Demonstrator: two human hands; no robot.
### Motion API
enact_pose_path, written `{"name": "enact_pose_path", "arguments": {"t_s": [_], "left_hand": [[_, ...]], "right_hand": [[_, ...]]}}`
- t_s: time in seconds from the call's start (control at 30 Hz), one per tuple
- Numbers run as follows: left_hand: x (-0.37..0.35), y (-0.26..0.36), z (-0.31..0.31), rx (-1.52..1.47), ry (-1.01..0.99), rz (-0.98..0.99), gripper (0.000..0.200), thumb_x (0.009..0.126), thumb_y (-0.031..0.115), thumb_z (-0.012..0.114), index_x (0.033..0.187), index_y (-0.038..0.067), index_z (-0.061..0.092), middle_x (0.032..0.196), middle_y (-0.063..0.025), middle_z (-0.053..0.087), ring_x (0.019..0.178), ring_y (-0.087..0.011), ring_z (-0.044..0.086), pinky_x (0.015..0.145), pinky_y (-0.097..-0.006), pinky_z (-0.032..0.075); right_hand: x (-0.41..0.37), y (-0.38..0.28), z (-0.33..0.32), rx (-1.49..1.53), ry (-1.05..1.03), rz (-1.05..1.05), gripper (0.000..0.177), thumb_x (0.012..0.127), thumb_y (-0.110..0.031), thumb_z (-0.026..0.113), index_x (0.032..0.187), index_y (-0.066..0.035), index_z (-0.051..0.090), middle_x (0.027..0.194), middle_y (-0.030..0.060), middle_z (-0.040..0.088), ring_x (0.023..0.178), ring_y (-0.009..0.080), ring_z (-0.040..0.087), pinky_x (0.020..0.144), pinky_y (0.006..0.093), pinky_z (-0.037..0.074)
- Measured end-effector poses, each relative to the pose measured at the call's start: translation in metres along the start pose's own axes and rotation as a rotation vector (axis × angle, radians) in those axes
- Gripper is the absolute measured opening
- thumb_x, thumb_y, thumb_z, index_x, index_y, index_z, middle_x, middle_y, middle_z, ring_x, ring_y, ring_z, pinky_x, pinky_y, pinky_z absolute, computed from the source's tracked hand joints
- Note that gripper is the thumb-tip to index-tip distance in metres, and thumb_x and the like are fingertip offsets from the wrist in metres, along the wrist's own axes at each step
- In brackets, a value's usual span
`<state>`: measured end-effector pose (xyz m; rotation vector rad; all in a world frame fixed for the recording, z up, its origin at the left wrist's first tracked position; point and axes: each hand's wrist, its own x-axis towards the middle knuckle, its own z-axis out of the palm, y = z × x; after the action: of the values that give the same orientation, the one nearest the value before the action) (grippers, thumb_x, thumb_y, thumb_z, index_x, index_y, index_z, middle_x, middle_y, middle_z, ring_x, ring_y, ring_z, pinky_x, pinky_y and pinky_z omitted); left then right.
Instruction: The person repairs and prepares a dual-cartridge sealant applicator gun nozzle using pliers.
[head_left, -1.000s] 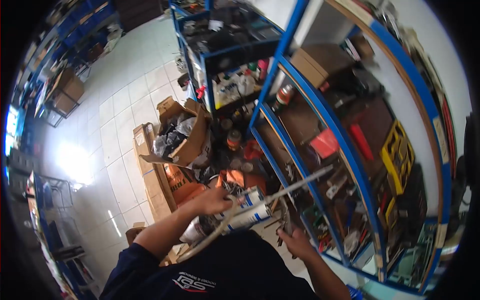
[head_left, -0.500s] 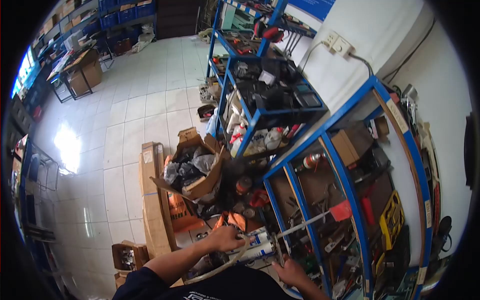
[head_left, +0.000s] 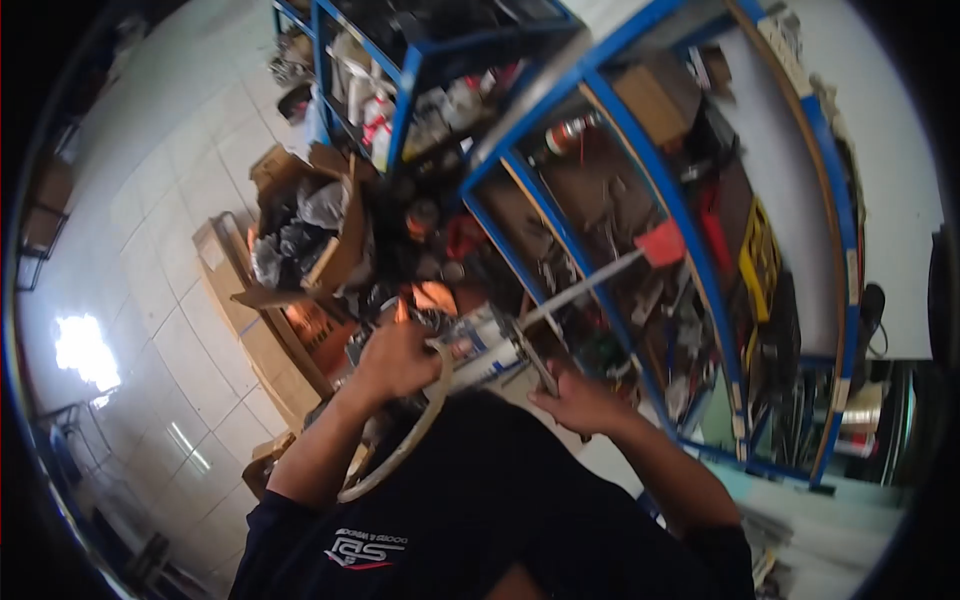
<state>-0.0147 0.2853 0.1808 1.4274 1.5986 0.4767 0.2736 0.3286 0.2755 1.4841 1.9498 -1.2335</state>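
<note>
My left hand (head_left: 400,357) is closed at the top end of a pale, flexible curved strip (head_left: 408,440), which bends down across my dark shirt. My right hand (head_left: 582,398) wraps round the metal handle of what looks like a caulking gun (head_left: 520,340). Its white and blue cartridge (head_left: 485,345) lies between my hands, in front of my chest. From the gun a long grey rod (head_left: 580,287) runs up and right to a red end piece (head_left: 660,242) by the blue rack. An orange tip (head_left: 402,308) shows just above my left hand. Blur hides the finer detail.
A blue metal rack (head_left: 680,200) full of tools stands at the right. Beyond it is another shelf with bottles (head_left: 378,115). An open cardboard box of plastic bags (head_left: 335,265) and a long flat carton (head_left: 235,290) sit on the tiled floor (head_left: 190,345).
The view has tilted down and turned, so more of my shirt and arms shows. Both hands appear higher in the picture, still at the gun and the strip.
</note>
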Motion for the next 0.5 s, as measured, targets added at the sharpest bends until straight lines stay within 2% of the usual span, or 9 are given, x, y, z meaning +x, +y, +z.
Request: {"name": "enact_pose_path", "arguments": {"t_s": [0.03, 0.1, 0.13, 0.17, 0.23, 0.47, 0.5], "left_hand": [[0.001, 0.001, -0.002, -0.011, -0.022, -0.014, 0.077, 0.088, 0.074, 0.066, 0.092, -0.002, 0.078, 0.080, -0.0284, 0.070, 0.088, -0.0487, 0.071, 0.084, -0.0535, 0.056], [0.003, 0.001, -0.007, -0.032, -0.047, -0.039, 0.073, 0.089, 0.069, 0.068, 0.094, -0.003, 0.077, 0.078, -0.0293, 0.069, 0.087, -0.0502, 0.070, 0.084, -0.0539, 0.055], [0.005, 0.000, -0.005, -0.023, -0.048, -0.016, 0.072, 0.089, 0.068, 0.070, 0.089, -0.004, 0.075, 0.075, -0.0286, 0.067, 0.082, -0.0481, 0.070, 0.080, -0.0534, 0.054], [0.008, -0.002, -0.003, -0.018, -0.043, 0.006, 0.072, 0.090, 0.066, 0.071, 0.085, -0.006, 0.073, 0.071, -0.0279, 0.065, 0.076, -0.0460, 0.069, 0.075, -0.0528, 0.053], [0.010, -0.007, 0.001, -0.046, -0.032, 0.052, 0.072, 0.090, 0.064, 0.072, 0.080, -0.007, 0.070, 0.066, -0.0262, 0.062, 0.068, -0.0434, 0.067, 0.069, -0.0528, 0.050], [0.007, 0.004, -0.002, -0.039, -0.062, 0.016, 0.072, 0.090, 0.065, 0.072, 0.083, -0.006, 0.072, 0.068, -0.0270, 0.064, 0.075, -0.0469, 0.069, 0.072, -0.0543, 0.051], [0.005, 0.005, -0.003, -0.037, -0.064, 0.016, 0.072, 0.090, 0.065, 0.072, 0.084, -0.006, 0.073, 0.069, -0.0275, 0.064, 0.076, -0.0473, 0.070, 0.073, -0.0545, 0.052]], "right_hand": [[-0.006, -0.034, -0.014, 0.090, -0.122, 0.309, 0.053, 0.100, -0.039, 0.066, 0.133, 0.001, 0.055, 0.112, 0.0274, 0.071, 0.110, 0.0427, 0.070, 0.097, 0.0485, 0.054], [0.001, 0.004, 0.026, 0.131, 0.117, 0.153, 0.044, 0.100, -0.035, 0.069, 0.128, -0.002, 0.059, 0.097, 0.0158, 0.068, 0.092, 0.0300, 0.069, 0.087, 0.0419, 0.053], [0.004, 0.012, 0.038, 0.138, 0.241, 0.072, 0.040, 0.100, -0.034, 0.070, 0.125, -0.004, 0.061, 0.089, 0.0100, 0.066, 0.084, 0.0236, 0.068, 0.082, 0.0387, 0.053], [0.006, 0.018, 0.046, 0.178, 0.195, 0.146, 0.045, 0.098, -0.033, 0.072, 0.131, -0.005, 0.061, 0.094, 0.0097, 0.067, 0.092, 0.0227, 0.068, 0.086, 0.0378, 0.052], [0.007, 0.021, 0.052, 0.193, 0.171, 0.194, 0.044, 0.098, -0.033, 0.072, 0.129, -0.004, 0.061, 0.094, 0.0097, 0.066, 0.091, 0.0225, 0.068, 0.086, 0.0381, 0.052], [0.004, 0.014, 0.051, 0.259, 0.163, 0.227, 0.035, 0.097, -0.030, 0.072, 0.117, -0.004, 0.059, 0.097, 0.0126, 0.068, 0.094, 0.0266, 0.068, 0.086, 0.0382, 0.052], [0.004, 0.015, 0.053, 0.245, 0.187, 0.226, 0.036, 0.096, -0.030, 0.072, 0.116, -0.004, 0.059, 0.098, 0.0149, 0.069, 0.095, 0.0295, 0.069, 0.086, 0.0397, 0.052]]}}
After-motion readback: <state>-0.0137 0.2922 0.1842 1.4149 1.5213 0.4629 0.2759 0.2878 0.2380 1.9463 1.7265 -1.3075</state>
